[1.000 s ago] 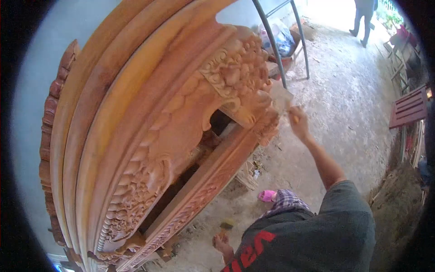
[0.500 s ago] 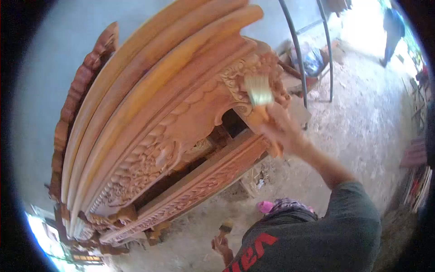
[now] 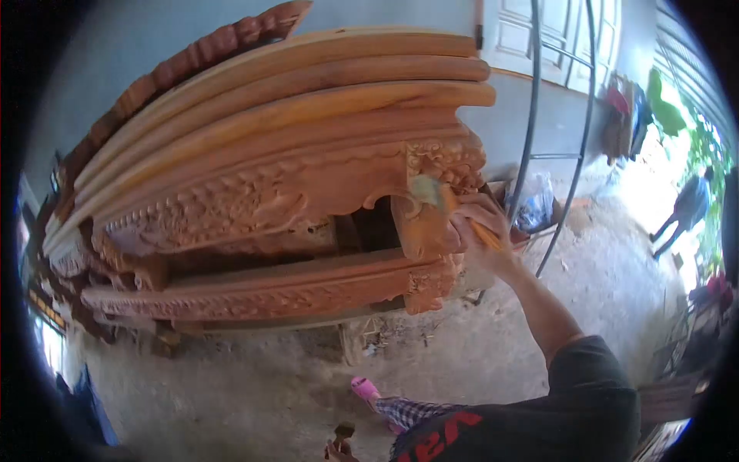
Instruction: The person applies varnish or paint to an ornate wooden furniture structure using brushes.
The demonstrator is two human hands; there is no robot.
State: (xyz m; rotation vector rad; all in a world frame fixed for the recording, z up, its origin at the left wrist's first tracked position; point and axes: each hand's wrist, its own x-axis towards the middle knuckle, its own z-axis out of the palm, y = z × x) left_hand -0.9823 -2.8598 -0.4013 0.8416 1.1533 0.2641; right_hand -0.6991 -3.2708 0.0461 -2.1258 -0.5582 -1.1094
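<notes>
My right hand is closed around the orange handle of a wide paintbrush. Its pale bristles lie at the carved corner of a large reddish-brown wooden piece of furniture, above the corner leg. At the bottom edge, my left hand grips a second, darker brush, held upright and away from the wood; part of this hand is cut off. Relief carving covers the furniture's front apron and lower rail.
Long smooth wooden beams lie across the furniture's top. A metal ladder frame stands at the right beside a box with a plastic bag. Another person is near the bright opening. My pink shoe is on the concrete floor.
My view has turned, so the furniture now lies more level and the doors behind the ladder show. The right-hand brush stays at the carved corner, its handle now tilted sideways.
</notes>
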